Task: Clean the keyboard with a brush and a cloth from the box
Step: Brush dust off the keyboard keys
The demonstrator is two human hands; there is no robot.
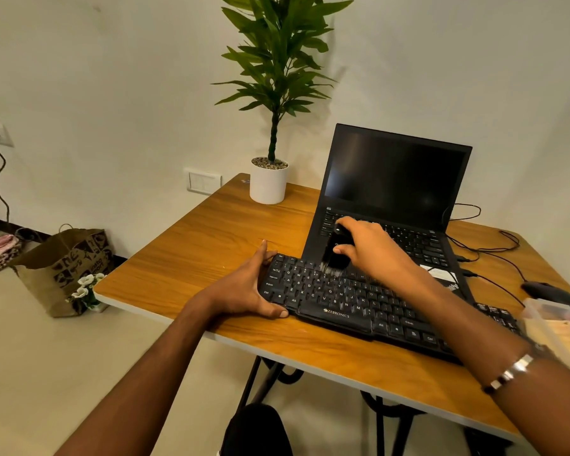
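A black keyboard (pixel 346 304) lies slanted on the wooden table (pixel 211 235), in front of an open laptop. My right hand (pixel 372 248) grips a black brush (pixel 334 255), bristles down and touching the keyboard's upper left keys. My left hand (pixel 247 287) clasps the keyboard's left end, thumb at the front edge and fingers at the back. A clear plastic box (pixel 560 327) sits at the right edge of the view, beyond the keyboard's right end. What lies inside the box is too blurred to name.
A black laptop (pixel 395 192) stands open behind the keyboard. A potted plant (pixel 269 182) stands at the table's far corner. A mouse (pixel 550 291) and cables lie at the right. On the floor to the left stands a brown paper bag (pixel 63 268).
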